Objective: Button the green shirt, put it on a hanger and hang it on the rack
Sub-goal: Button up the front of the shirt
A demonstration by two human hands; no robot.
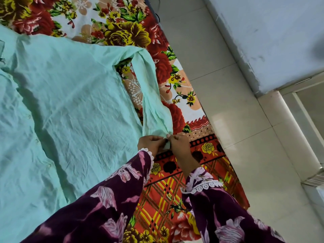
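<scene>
**Cuff Handling on the Green Shirt: Current State**

Head view

The green shirt [70, 95] lies spread flat on a bed covered by a floral bedsheet [126, 32]. The garment fills the left and centre of the frame. Its front placket runs down the left side, where several small buttons show along the edge. One sleeve [150, 95] extends from the shoulder toward the near edge of the bed, lying just beside the shirt body, with a strip of bedsheet visible between them.

Both hands meet at the cuff end of this sleeve. The left hand [151, 143] has its fingers curled and pinching the cuff fabric. The right hand [179, 143] is touching the left, its fingers likewise curled and pinching the same cuff from the opposite side. A small fold of pale green cloth shows between the two hands. Whether a button is being engaged cannot be determined; the fingers cover that area.

Both forearms wear dark purple floral sleeves [108, 204] with white lace trim at the wrists.

To the right of the bed, a pale tiled floor [228, 102] meets a light blue wall [271, 32].
</scene>
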